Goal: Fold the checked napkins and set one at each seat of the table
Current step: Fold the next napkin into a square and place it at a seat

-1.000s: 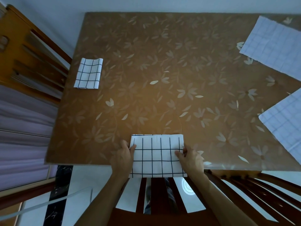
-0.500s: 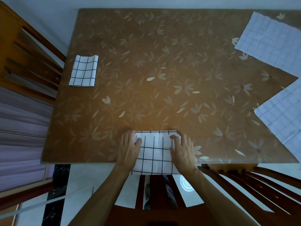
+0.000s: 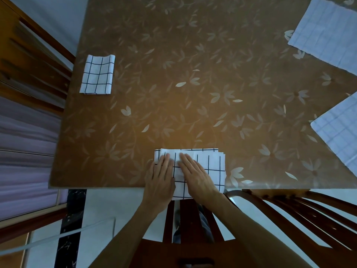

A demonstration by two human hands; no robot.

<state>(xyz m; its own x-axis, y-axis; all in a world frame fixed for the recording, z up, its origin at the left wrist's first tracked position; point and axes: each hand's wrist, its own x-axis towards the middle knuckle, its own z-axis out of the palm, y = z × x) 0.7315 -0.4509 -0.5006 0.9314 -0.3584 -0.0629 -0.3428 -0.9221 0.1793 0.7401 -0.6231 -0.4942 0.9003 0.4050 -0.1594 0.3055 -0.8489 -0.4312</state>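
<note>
A folded white napkin with dark checks (image 3: 210,165) lies at the near edge of the brown leaf-patterned table (image 3: 193,84), its near end hanging over the edge. My left hand (image 3: 160,178) lies flat on its left part with fingers together. My right hand (image 3: 197,176) lies flat on its middle, palm down. A second folded checked napkin (image 3: 97,74) sits at the table's left edge. Two unfolded pale checked napkins lie spread at the far right (image 3: 328,29) and the right edge (image 3: 342,132).
A wooden chair back (image 3: 193,219) stands just below my hands, another chair (image 3: 299,213) to its right. A wooden chair (image 3: 29,60) stands at the table's left side, with a curtain (image 3: 25,147) below it.
My hands moved from the napkin's side edges onto its top. The right hand has slid toward the middle, next to the left, and the napkin's far edge now shows stacked layers.
</note>
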